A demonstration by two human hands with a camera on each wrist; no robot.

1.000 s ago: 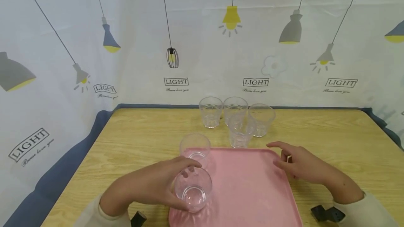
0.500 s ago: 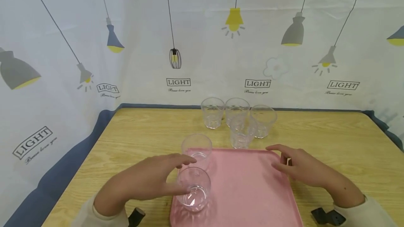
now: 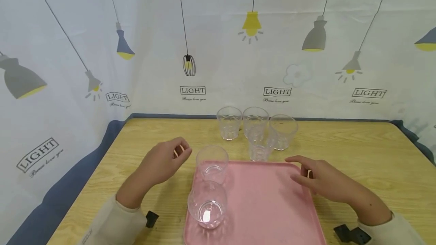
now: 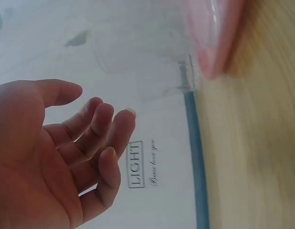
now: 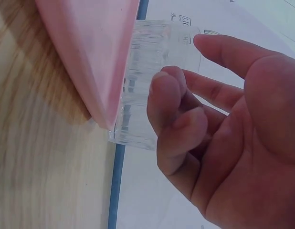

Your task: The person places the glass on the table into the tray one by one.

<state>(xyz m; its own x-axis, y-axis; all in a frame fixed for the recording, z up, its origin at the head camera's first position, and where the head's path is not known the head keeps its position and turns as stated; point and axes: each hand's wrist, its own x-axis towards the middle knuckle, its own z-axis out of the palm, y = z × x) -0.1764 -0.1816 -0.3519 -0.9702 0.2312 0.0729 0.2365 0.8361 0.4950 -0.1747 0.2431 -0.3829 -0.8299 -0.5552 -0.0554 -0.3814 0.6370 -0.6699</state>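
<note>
Two clear glasses stand on the left side of a pink tray (image 3: 269,199): a near glass (image 3: 207,205) and a far glass (image 3: 212,163) at the tray's back left corner. My left hand (image 3: 163,162) hovers left of the far glass, fingers loosely curled and holding nothing; the left wrist view shows its bare palm. Over the tray's back right corner is my right hand (image 3: 318,177), its index finger extended and the others loosely bent around nothing. Behind the tray several more clear glasses (image 3: 229,123) stand in a cluster.
The wooden table (image 3: 163,127) ends at a white curtain (image 3: 231,59) printed with lamps, with a dark blue band (image 3: 170,115) along its foot. Black wrist mounts (image 3: 352,234) stick out near the sleeves.
My left hand has let go of the near glass, leaving it on the tray, and moved up and left away from it. My right hand has stayed nearly still.
</note>
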